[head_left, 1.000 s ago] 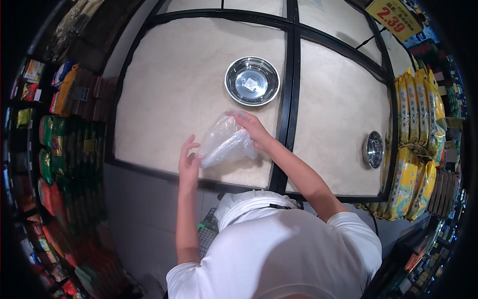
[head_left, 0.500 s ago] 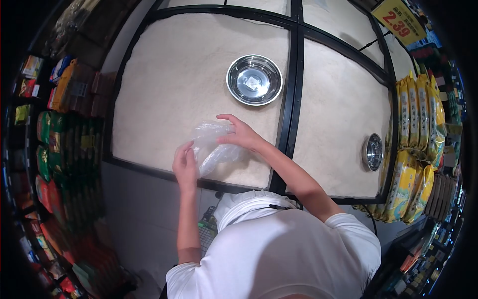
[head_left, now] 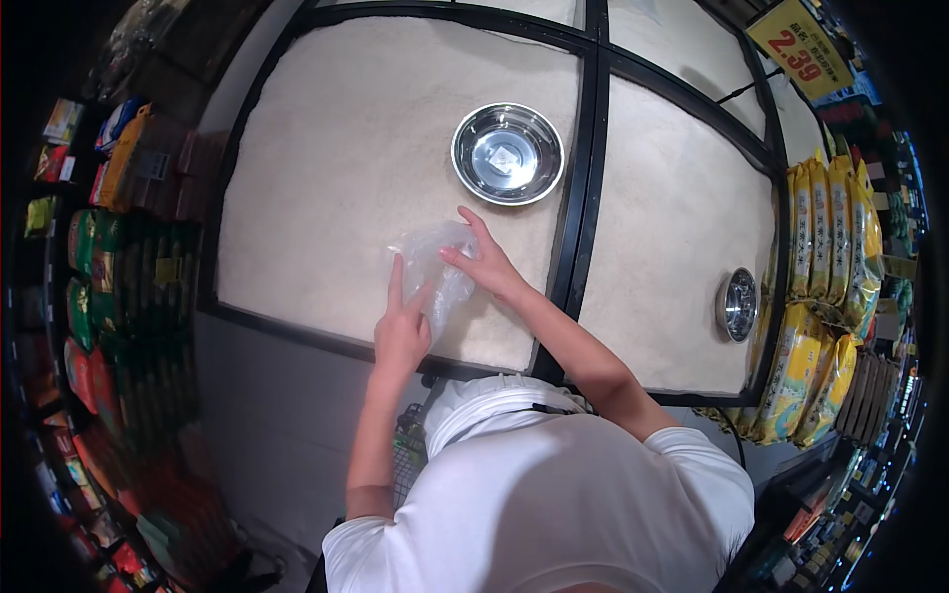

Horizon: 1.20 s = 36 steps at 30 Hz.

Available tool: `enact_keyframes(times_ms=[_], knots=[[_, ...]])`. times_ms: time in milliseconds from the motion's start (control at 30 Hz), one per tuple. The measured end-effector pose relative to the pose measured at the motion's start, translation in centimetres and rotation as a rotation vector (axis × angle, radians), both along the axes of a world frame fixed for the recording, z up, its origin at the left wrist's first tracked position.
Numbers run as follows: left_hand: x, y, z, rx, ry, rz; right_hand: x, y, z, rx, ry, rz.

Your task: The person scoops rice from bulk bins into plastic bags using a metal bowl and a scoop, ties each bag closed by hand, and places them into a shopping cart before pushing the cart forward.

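A crumpled clear plastic bag (head_left: 450, 282) hangs between my two hands above the white grain in the large bin. My left hand (head_left: 403, 331) is at the bag's lower left side, index finger pointing up and the thumb side against the plastic. On the bag's right side, my right hand (head_left: 482, 262) has its thumb and fingers spread, with plastic between them. A round steel bowl (head_left: 507, 154) rests on the grain (head_left: 326, 178) beyond my right hand.
Black frames (head_left: 583, 198) divide the bins. A smaller steel bowl (head_left: 737, 305) sits in the right bin. Yellow bags (head_left: 811, 366) stand at the right, green packages (head_left: 94, 242) at the left. A price sign (head_left: 801, 47) is at the upper right.
My left hand has moved right and its index finger has extended. The bag has been bunched up and now hangs more upright. My right hand's fingers have spread from their earlier grip.
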<state>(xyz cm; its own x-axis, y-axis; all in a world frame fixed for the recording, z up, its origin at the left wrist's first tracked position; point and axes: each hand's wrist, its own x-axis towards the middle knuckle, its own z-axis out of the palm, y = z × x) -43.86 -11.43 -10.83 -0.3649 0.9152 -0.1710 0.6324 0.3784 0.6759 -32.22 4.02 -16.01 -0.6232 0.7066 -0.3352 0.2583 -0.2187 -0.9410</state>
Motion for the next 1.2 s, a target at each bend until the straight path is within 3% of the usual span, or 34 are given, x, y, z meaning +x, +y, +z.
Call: enact_keyframes(times_ms=[33,133,233,333,433,600,767,867,967,1100,1200], knots=[[0.0,0.2,-0.2,-0.052,0.002,0.062,-0.2,-0.8,0.4,0.26,-0.094,0.027],[-0.3,0.4,-0.3,0.177,-0.011,0.236,-0.1,-1.8,1.3,0.56,-0.163,0.205],[-1.6,0.0,-0.3,0.204,0.031,0.361,0.6,-1.0,-0.1,0.48,-0.292,0.304],[-3.2,-0.8,-0.2,0.188,0.023,0.461,2.8,1.1,-1.2,-0.063,-0.022,0.247],[-3.5,-1.3,0.1,0.183,-0.03,0.481,4.4,2.9,-3.4,-0.626,0.181,-0.13],[-3.4,-1.6,-0.8,0.225,-0.016,0.439,4.8,7.3,-8.9,-0.766,0.284,-0.617],[-3.3,-1.5,-1.0,0.267,0.035,0.485,4.6,12.4,-14.1,-0.756,0.344,-0.554],[-3.0,-1.0,1.2,0.162,-0.018,0.522,4.0,13.6,-13.7,-0.722,0.253,-0.578],[-3.5,-1.2,0.8,0.055,0.081,0.456,4.6,14.1,-11.6,-0.42,0.121,-0.492],[-4.0,-1.1,-0.4,0.182,0.119,0.388,7.0,14.5,-5.8,0.01,-0.289,-0.322],[-3.6,-0.2,1.5,0.261,0.03,0.435,8.0,13.7,-0.7,0.586,-0.553,-0.15]])
